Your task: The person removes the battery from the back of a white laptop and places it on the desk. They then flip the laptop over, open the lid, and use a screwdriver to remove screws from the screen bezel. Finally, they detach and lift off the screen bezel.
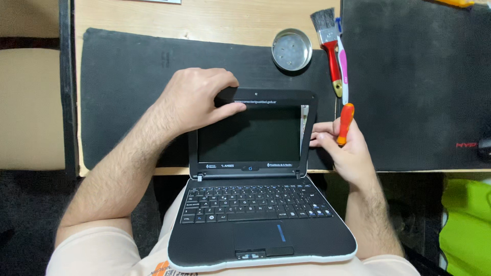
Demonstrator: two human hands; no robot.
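Small black laptop (255,204) open on lap, lid leaning at table (204,18) edge. Left hand (197,99) clamped on top-left bezel corner. Right hand (342,148) at screen's right edge, fingers closed round orange-handled screwdriver (346,122). Round metal tin (291,49) on black mat (128,76) behind lid, contents too small to tell, maybe tiny screws. Red-handled brush (330,46) just beside tin.
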